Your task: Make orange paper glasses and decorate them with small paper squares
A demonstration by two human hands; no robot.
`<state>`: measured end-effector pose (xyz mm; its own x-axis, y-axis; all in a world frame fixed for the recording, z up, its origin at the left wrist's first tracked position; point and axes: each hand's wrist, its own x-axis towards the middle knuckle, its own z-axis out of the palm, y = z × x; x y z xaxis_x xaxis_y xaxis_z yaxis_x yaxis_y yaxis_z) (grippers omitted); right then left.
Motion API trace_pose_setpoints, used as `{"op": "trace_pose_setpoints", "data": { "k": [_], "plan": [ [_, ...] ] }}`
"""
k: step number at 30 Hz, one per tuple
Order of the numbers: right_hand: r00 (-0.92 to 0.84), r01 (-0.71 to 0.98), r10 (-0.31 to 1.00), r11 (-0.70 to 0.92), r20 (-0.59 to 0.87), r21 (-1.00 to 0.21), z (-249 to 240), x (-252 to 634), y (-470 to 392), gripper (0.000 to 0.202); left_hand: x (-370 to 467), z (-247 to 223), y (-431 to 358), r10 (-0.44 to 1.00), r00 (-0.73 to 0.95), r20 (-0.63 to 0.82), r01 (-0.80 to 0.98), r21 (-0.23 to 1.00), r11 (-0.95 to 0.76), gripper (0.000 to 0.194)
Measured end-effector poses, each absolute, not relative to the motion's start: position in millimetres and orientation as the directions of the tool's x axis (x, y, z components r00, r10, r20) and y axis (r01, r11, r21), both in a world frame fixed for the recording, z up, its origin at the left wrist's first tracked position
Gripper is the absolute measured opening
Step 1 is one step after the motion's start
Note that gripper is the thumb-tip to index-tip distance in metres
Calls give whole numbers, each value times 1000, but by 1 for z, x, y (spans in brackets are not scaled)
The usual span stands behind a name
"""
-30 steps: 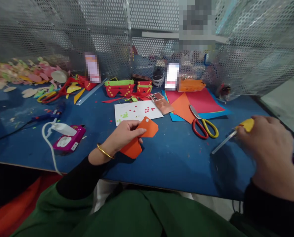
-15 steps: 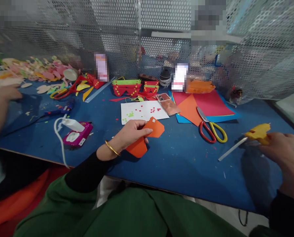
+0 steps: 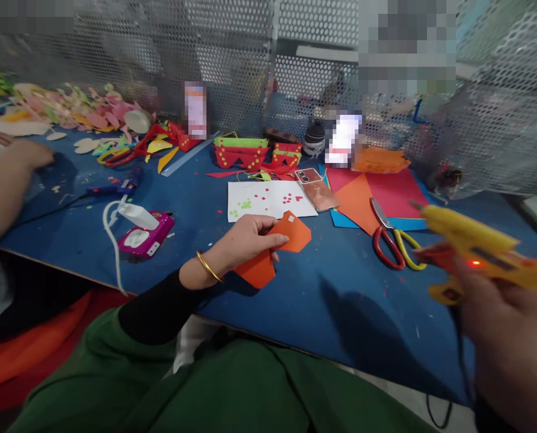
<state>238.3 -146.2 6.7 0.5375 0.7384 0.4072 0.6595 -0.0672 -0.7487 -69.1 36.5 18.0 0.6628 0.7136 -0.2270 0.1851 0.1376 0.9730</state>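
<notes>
Between the thumb and fingers of my left hand (image 3: 252,242) is an orange paper shape (image 3: 297,233) with a small white square (image 3: 291,219) near its top corner. Its lower part hangs below the palm, above the blue table. Raised at the right, my right hand (image 3: 507,319) is wrapped round a yellow glue gun (image 3: 473,237), whose red light is lit and whose nozzle points left. Behind my left hand lies a white sheet (image 3: 268,195) with small red and green paper bits. Scissors (image 3: 388,240) with red and yellow handles lie left of the glue gun.
A pink power socket (image 3: 148,234) and a blue glue gun (image 3: 117,186) lie at the left, near another person's hand (image 3: 33,155). Red paper glasses (image 3: 239,157), a brown phone (image 3: 317,191) and coloured sheets (image 3: 385,189) lie farther back. Two phones stand against the mesh.
My right hand has lifted the yellow glue gun off the table and turned its nozzle to the left. My left hand keeps its hold on the orange paper. The view has shifted slightly.
</notes>
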Motion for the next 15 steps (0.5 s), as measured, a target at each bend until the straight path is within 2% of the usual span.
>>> {"op": "trace_pose_setpoints", "data": {
  "k": [3, 7, 12, 15],
  "plan": [
    [269, 555, 878, 194, 396, -809, 14, 176, -123, 21, -70, 19, 36, 720, 654, -232, 186, 972, 145, 8],
    [38, 614, 915, 295, 402, -732, 13, 134, -106, 21, -70, 16, 38, 738, 632, -236, 170, 972, 165, 5],
    [11, 651, 909, 310, 417, -693, -3, 137, -107, 20, -70, 15, 39, 772, 602, -204, 177, 977, 119, 8],
    [10, 722, 895, 302, 446, -622, -8, 142, -110, 18, -70, 18, 40, 789, 573, -222, 220, 969, 112, 9]
  ]
}}
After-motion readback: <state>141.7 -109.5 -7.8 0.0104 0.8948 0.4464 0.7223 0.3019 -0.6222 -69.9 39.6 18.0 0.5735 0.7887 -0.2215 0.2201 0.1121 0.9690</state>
